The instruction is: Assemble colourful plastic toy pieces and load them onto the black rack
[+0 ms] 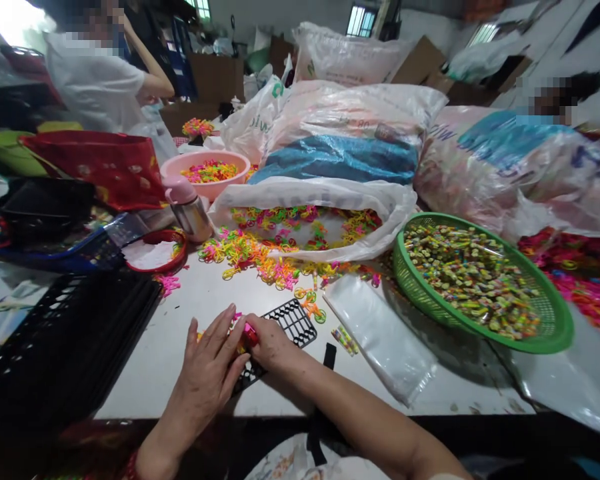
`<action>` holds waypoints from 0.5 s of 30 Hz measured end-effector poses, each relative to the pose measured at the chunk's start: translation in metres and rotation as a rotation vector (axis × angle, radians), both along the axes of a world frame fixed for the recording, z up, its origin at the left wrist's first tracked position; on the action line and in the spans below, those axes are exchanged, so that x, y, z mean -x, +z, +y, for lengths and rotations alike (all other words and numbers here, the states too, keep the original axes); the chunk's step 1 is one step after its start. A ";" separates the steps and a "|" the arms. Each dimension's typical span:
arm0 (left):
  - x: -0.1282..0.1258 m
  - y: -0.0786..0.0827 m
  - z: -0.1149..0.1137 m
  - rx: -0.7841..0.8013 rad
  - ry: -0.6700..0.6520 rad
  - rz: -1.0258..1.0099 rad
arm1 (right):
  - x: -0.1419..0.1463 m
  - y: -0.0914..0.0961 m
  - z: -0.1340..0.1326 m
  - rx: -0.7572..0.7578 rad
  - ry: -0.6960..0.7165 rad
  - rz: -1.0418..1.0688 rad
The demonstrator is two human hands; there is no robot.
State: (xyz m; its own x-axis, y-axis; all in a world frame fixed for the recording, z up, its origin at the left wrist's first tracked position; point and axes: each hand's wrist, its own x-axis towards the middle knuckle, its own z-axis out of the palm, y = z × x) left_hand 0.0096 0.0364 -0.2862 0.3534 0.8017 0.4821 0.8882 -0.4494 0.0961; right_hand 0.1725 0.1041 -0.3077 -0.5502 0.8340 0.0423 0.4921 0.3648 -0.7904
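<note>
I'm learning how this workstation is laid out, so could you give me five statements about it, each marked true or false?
1. Both hands, left and right, are at the black rack. True.
2. The green basket is to the left of the hands. False: the green basket is to their right.
3. The pink-lidded bottle stands beside the red bowl. True.
4. The pink basin is empty. False: the pink basin holds colourful plastic pieces.
5. The clear plastic bags lie on the table between the right hand and the green basket. True.
</note>
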 end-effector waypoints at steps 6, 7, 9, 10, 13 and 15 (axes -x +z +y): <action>-0.001 0.001 0.003 -0.017 -0.018 -0.001 | 0.001 -0.007 0.002 0.003 -0.009 0.021; -0.001 0.002 0.003 -0.005 -0.015 -0.004 | 0.001 -0.007 0.002 0.010 -0.002 0.030; -0.002 0.006 0.001 0.040 -0.003 -0.014 | 0.000 -0.006 0.004 0.023 0.019 0.050; -0.002 0.008 0.000 0.067 0.002 -0.021 | -0.001 -0.005 0.005 0.019 0.028 0.067; -0.003 0.014 -0.002 0.147 -0.004 -0.044 | -0.003 -0.008 0.010 -0.023 0.016 0.136; -0.002 0.017 -0.002 0.188 -0.012 -0.083 | -0.003 -0.012 0.013 0.024 -0.031 0.195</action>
State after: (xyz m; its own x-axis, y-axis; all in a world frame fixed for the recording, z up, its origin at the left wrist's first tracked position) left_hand 0.0116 0.0339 -0.2697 0.3288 0.8761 0.3527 0.8682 -0.4273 0.2522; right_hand 0.1750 0.1166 -0.3197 -0.5076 0.8525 0.1250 0.3397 0.3313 -0.8803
